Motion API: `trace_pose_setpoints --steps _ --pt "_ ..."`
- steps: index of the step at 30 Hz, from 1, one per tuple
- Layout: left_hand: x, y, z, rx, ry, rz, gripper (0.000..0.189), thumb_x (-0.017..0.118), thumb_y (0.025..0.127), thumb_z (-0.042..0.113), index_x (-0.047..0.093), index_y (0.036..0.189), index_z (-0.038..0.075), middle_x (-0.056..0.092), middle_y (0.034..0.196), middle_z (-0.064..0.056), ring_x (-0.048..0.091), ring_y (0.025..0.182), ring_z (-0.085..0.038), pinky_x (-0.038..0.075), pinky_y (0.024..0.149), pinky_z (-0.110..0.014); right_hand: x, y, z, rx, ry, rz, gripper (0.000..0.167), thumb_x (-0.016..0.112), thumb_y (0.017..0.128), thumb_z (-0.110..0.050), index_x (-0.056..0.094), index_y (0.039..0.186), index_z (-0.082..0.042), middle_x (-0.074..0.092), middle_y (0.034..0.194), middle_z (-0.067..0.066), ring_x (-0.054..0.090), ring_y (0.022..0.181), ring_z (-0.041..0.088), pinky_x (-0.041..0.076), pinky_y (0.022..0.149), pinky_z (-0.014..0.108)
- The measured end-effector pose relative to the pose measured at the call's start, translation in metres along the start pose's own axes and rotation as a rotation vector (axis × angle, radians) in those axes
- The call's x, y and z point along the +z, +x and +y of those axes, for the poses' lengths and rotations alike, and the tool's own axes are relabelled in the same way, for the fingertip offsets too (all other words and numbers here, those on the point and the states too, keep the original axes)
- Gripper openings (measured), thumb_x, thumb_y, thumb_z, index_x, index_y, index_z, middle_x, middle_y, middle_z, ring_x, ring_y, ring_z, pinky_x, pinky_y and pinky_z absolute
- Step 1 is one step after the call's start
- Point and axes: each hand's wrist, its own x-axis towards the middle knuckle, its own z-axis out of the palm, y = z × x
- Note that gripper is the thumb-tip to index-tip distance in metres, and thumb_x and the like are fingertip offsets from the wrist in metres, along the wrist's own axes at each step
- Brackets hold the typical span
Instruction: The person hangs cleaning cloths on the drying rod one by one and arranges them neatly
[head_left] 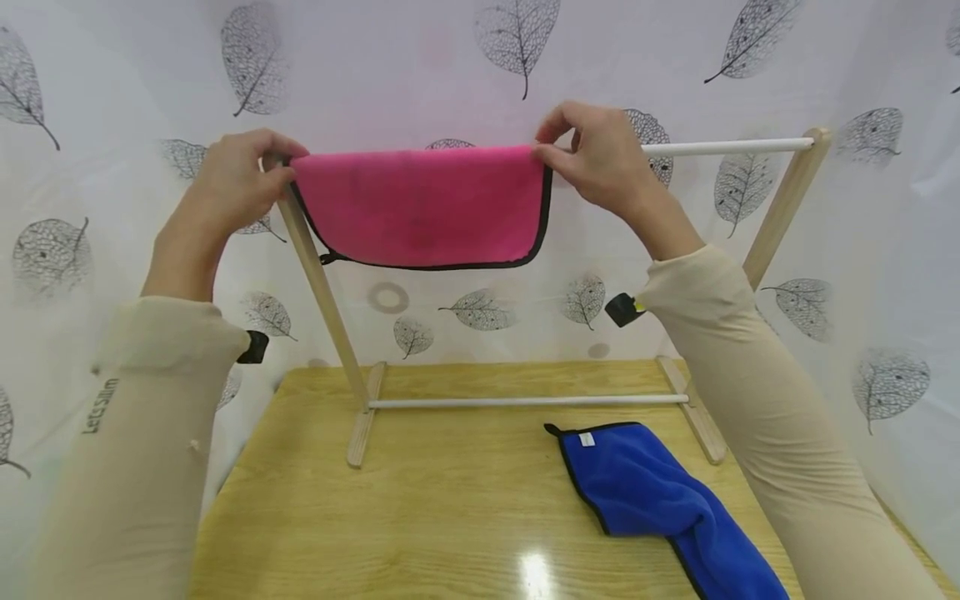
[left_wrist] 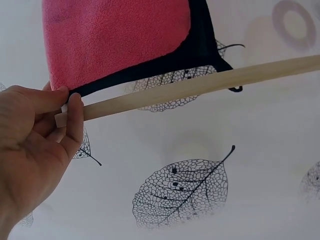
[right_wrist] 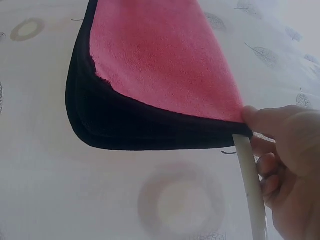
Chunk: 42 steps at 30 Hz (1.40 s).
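A pink towel (head_left: pixel 420 208) with black edging hangs folded over the white top rod (head_left: pixel 727 148) of a wooden rack, near its left end. My left hand (head_left: pixel 243 179) pinches the towel's upper left corner, right beside the top of the left post (left_wrist: pixel 150 95). At the upper right corner, my right hand (head_left: pixel 603 154) pinches the edge between thumb and forefinger. In the right wrist view the rod (right_wrist: pixel 250 185) runs out from under the fold, past the curled fingers. Two black-edged layers of the towel (right_wrist: pixel 165 65) show there, one behind the other.
A blue towel (head_left: pixel 660 492) with black edging lies crumpled on the wooden table (head_left: pixel 405 508), at the front right. The rack's feet (head_left: pixel 360 442) stand on the table, joined by a lower white rod (head_left: pixel 525 402). A leaf-patterned curtain (head_left: pixel 480 317) hangs behind.
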Motion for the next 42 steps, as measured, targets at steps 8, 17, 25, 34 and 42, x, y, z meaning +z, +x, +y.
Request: trace_pose_setpoints --steps 8,17,25,34,42 --pt "-0.002 -0.001 -0.004 -0.007 -0.013 0.013 0.045 0.051 0.106 0.028 0.058 0.144 0.005 0.06 0.123 -0.023 0.047 0.12 -0.032 0.039 0.089 -0.039 0.0 0.001 0.001 -0.024 -0.007 -0.019 0.015 0.073 0.098 -0.014 0.08 0.107 -0.004 0.075 0.11 0.01 0.051 0.075 0.019 0.037 0.066 0.022" --pt "-0.001 0.002 -0.005 -0.037 -0.067 0.057 0.039 0.055 0.108 0.024 0.063 0.141 0.005 0.071 0.104 -0.01 0.058 0.067 0.006 0.039 0.076 -0.025 0.0 0.0 0.0 0.011 -0.004 -0.038 0.017 0.074 0.097 -0.016 0.08 0.108 -0.005 0.075 0.112 0.009 0.05 0.077 0.019 0.035 0.067 0.023" --pt "-0.001 0.003 -0.006 -0.08 -0.11 0.05 0.039 0.062 0.105 0.02 0.062 0.141 0.006 0.062 0.081 0.014 0.059 0.069 0.004 0.035 0.102 -0.041 -0.002 -0.001 -0.002 0.041 -0.002 -0.053 0.018 0.074 0.098 -0.018 0.079 0.111 -0.006 0.074 0.113 0.007 0.049 0.077 0.019 0.035 0.067 0.024" --pt "0.003 -0.002 -0.006 -0.037 -0.054 0.075 0.045 0.058 0.106 0.026 0.057 0.148 0.009 0.056 0.143 -0.02 0.041 0.135 -0.032 0.04 0.107 -0.051 -0.002 -0.002 0.0 -0.039 -0.009 0.001 0.02 0.073 0.099 -0.017 0.078 0.112 -0.003 0.073 0.112 0.009 0.05 0.076 0.019 0.036 0.067 0.023" --pt "0.016 -0.015 -0.015 0.046 -0.132 0.371 0.042 0.053 0.104 0.026 0.065 0.14 0.008 0.063 0.142 -0.012 0.057 0.13 -0.022 0.044 0.102 -0.02 0.002 -0.017 0.011 -0.277 0.048 0.289 0.017 0.072 0.098 -0.007 0.076 0.108 0.004 0.071 0.101 0.019 0.058 0.073 0.022 0.039 0.066 0.019"
